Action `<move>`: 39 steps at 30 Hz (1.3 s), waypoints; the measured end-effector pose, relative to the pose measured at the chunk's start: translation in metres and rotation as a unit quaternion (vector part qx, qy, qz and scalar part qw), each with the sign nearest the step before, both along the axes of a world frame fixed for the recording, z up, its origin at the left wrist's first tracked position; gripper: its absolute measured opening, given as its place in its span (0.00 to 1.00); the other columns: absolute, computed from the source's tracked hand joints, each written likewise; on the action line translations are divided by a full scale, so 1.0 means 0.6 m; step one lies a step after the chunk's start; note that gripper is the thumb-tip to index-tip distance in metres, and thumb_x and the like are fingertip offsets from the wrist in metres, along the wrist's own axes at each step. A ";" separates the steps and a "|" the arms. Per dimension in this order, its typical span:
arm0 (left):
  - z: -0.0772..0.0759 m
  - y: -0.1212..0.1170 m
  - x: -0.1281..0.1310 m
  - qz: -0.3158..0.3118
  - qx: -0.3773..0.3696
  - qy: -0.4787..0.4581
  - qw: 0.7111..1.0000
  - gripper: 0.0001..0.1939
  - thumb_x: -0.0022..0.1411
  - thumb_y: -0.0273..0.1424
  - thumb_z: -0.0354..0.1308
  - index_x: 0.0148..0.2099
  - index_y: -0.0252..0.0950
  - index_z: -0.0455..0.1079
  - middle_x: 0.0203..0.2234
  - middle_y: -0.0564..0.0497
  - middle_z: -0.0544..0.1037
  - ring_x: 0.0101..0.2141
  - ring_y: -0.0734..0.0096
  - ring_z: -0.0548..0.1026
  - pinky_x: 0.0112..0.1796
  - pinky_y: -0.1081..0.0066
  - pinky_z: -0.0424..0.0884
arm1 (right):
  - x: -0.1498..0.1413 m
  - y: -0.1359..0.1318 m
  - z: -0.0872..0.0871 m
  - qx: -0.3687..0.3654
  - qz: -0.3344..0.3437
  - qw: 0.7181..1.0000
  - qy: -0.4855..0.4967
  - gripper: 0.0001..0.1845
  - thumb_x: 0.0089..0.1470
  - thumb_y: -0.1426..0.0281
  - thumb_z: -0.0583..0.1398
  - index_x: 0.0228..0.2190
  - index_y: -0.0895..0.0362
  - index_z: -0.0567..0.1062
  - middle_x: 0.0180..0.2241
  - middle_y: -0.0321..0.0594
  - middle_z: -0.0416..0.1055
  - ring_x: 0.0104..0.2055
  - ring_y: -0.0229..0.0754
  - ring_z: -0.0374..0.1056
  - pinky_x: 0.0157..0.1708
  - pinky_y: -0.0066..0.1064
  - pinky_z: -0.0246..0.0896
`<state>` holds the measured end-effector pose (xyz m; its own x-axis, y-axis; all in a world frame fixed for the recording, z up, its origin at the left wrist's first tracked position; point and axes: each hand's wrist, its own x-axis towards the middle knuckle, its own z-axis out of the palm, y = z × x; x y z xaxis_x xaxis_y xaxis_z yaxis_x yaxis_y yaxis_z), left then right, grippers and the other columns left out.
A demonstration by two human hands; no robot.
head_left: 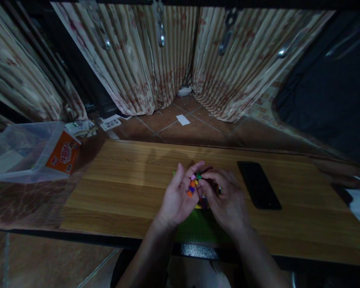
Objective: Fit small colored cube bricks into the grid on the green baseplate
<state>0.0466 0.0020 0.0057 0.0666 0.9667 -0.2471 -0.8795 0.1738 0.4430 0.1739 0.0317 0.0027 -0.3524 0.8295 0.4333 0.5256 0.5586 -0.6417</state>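
A single head-worn camera looks forward and steeply down from close above a wooden table (123,188), which fills the middle band of the frame. The floor and curtains (144,60) occupy the top. The lens seems wide, bending the edges, and the corners are dim.

Probably a home, striped curtains (144,60), tiled floor (180,128), wooden table (126,188)

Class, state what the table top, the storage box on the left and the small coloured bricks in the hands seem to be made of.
Table top: probably wood-look laminate, smooth with printed grain.
Storage box: translucent plastic, cloudy walls.
Small coloured bricks: likely moulded plastic, bright solid colours.
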 end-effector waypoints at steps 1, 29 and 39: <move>-0.002 0.000 0.001 0.004 -0.004 0.004 1.000 0.25 0.64 0.49 0.57 0.50 0.32 0.77 0.47 0.40 0.79 0.48 0.62 0.76 0.48 0.71 0.71 | 0.001 0.000 0.000 -0.005 -0.004 1.000 0.007 0.05 0.61 0.67 0.60 0.36 0.52 0.77 0.37 0.39 0.76 0.41 0.45 0.70 0.42 0.38 0.65; -0.014 -0.003 0.036 0.102 -0.009 0.393 0.914 0.12 0.58 0.37 0.62 0.31 0.32 0.75 0.16 0.58 0.67 0.18 0.81 0.61 0.21 0.77 0.57 | 0.016 0.003 -0.011 0.070 -0.071 0.992 0.083 0.08 0.60 0.68 0.62 0.39 0.51 0.82 0.37 0.40 0.77 0.43 0.44 0.71 0.45 0.40 0.67; -0.022 0.012 -0.022 0.197 -0.089 0.275 0.937 0.16 0.43 0.38 0.74 0.29 0.32 0.75 0.22 0.55 0.74 0.19 0.85 0.60 0.20 0.79 0.50 | 0.075 0.049 -0.049 -0.160 -0.063 0.975 0.137 0.07 0.48 0.59 0.69 0.31 0.46 0.85 0.43 0.41 0.75 0.49 0.49 0.70 0.51 0.46 0.64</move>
<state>0.0331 0.0089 -0.0073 -0.4712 0.8299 -0.2987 -0.5389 -0.0028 0.8424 0.2186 0.0609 -0.0265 -0.1465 0.9669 0.2090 0.3603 0.2490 -0.8990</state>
